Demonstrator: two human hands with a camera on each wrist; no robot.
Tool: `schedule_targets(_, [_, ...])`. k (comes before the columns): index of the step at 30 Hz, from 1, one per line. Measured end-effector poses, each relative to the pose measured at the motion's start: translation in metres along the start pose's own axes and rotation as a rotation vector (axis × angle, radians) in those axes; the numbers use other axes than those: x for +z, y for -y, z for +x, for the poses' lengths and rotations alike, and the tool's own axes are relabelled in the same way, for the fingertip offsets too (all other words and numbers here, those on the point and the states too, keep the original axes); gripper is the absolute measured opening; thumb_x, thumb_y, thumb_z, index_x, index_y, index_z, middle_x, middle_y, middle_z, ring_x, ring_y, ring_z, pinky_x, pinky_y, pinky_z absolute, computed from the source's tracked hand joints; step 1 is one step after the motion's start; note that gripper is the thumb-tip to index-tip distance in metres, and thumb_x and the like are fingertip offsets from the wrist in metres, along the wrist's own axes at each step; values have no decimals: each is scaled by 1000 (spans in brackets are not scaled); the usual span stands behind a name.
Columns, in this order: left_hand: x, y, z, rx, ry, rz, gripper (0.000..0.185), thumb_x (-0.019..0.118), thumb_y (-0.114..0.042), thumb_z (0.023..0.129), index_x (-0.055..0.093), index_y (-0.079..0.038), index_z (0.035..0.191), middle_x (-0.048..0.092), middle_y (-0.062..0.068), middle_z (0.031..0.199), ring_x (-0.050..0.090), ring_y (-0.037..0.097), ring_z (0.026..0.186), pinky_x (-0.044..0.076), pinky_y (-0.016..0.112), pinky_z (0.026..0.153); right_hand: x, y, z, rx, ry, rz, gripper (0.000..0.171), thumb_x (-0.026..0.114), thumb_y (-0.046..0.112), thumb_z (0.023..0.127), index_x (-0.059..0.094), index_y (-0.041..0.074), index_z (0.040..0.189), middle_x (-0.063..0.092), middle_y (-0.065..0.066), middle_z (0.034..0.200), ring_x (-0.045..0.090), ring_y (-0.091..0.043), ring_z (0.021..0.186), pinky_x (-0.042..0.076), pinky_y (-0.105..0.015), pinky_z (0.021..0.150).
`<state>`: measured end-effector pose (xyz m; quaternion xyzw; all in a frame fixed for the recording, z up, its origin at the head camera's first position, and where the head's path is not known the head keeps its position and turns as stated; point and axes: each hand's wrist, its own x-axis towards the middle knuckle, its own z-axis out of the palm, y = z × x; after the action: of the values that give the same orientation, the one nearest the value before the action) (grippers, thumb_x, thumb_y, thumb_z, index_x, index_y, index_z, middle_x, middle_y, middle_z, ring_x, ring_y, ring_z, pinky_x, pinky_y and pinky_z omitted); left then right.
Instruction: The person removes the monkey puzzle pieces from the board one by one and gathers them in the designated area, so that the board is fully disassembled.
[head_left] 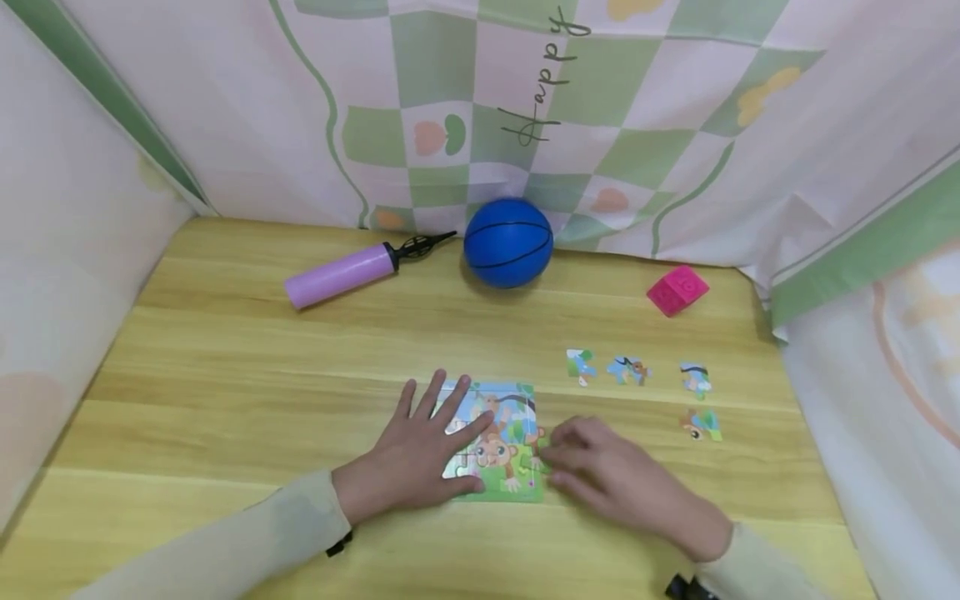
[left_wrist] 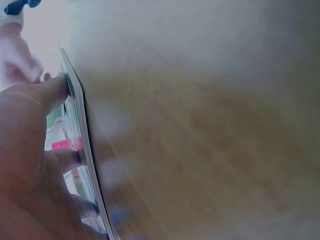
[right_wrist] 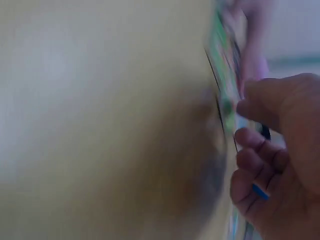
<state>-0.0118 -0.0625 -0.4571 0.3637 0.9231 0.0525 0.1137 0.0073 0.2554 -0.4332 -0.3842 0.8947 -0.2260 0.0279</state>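
The puzzle, w/ a cartoon monkey on it, lies flat on the wooden table, near the front edge & about centre. My left hand lies on its left part, fingers straight & spread, palm down, pressing it to the table. In the left wrist view the fingertips rest on the puzzle's edge; pic is blurry. My right hand is at the puzzle's right edge, fingers curled in, tips touching the lower right corner. In the right wrist view the curled fingers sit just beside the puzzle's edge, but it's too blurred; can't tell if they pinch a piece or just press.

To the right of the puzzle, well apart from it, four loose pieces lie on the table: three in a row, left piece, middle piece, right piece, & a fourth piece below the right one.

Further back: pink cube at right, blue ball in the middle against the cloth backdrop, purple pump lying to the ball's left, its black nozzle pointing toward the ball.
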Motion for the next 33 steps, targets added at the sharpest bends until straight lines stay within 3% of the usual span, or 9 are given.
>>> schedule_targets(4, [1, -1, 2, 6, 4, 5, 86, 33, -83, 91, 16, -39, 163, -4, 15, 168, -9, 46, 150, 3, 70, 113, 16, 18, 6, -66, 30, -42, 32, 75, 25, 94, 75, 15, 125, 58, -4, 128, 53, -13, 103, 52, -31, 78])
schedule_targets(10, [1, -1, 3, 5, 15, 16, 86, 31, -84, 91, 14, -39, 163, -5, 15, 168, -10, 46, 150, 2, 70, 113, 19, 20, 5, -42, 20, -24, 27, 76, 22, 93, 77, 23, 120, 58, -1, 140, 52, -18, 119, 53, -39, 87])
schedule_targets(18, [1, 0, 3, 2, 6, 17, 86, 32, -83, 91, 14, -39, 163, -5, 15, 168, -10, 46, 150, 2, 70, 113, 22, 19, 10, 3, -44, 42, 14, 79, 16, 90, 78, 20, 103, 63, 0, 134, 56, -17, 119, 55, -33, 88])
schedule_targets(22, [0, 0, 2, -1, 11, 16, 86, 33, -82, 92, 14, -38, 163, -4, 15, 168, -9, 46, 150, 2, 70, 113, 23, 16, 12, -35, -66, 82, 19, 78, 5, 87, 75, 21, 97, 62, 0, 133, 56, -19, 122, 54, -37, 92])
schedule_targets(29, [-3, -1, 1, -8, 29, 34, 86, 33, -82, 91, 13, -38, 163, -5, 16, 168, -9, 46, 150, 2, 70, 113, 27, 16, 15, -143, -41, 146, 28, 74, -2, 88, 75, 19, 107, 62, -1, 132, 57, -23, 121, 51, -38, 96])
schedule_targets(33, [-3, -1, 0, -9, 23, 42, 86, 32, -82, 92, 14, -38, 163, -3, 16, 168, -8, 46, 150, 4, 70, 113, 29, 19, 18, -150, -45, 137, 30, 77, 1, 88, 76, 13, 115, 63, -1, 131, 58, -20, 118, 53, -33, 93])
